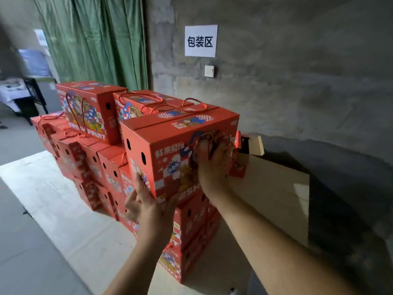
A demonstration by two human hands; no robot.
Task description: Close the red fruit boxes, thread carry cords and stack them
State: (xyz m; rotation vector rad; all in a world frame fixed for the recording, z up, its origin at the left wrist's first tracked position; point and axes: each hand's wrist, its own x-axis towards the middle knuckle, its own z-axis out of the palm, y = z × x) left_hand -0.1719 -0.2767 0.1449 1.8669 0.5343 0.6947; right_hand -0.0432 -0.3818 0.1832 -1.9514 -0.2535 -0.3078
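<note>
A closed red fruit box sits on top of the near corner of a stack of red fruit boxes. My left hand presses flat against its lower left corner, fingers spread. My right hand rests on the box's front face near the top right, fingers closed around a bunched red carry cord. Other boxes behind, such as one at the back left, have red cord handles threaded on top.
The stack stands on flat pale cardboard sheets on the concrete floor. A folded brown carton leans to the right of the stack. Behind are a grey wall with a white paper sign and a green curtain.
</note>
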